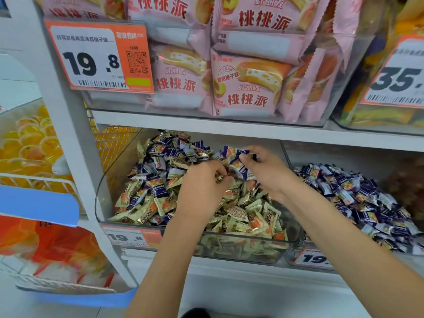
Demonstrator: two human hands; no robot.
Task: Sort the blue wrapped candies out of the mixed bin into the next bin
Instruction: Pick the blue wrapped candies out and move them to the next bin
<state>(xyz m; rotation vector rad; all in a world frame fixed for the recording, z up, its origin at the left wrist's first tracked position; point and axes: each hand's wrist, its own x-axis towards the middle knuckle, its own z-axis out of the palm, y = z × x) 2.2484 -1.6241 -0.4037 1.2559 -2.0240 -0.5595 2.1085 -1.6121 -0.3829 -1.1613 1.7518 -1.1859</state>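
Above the mixed bin (101, 198) stands a shelf of pink cake packs (243, 86) with an orange price tag (96, 57). Beside it the next bin (296, 255) holds blue sweets. Over the mixed bin, the right hand (266, 173) pinches blue wrapped candies (236, 154); the left hand (204, 187), just beside, curls into the pile, its catch hidden.

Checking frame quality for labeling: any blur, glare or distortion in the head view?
Head view: wide-angle bend in the shelf post; left edge smeared, orange packs unreadable; centre sharp, both hands and the mixed bin legible; soft glare on the pink packs; even light.
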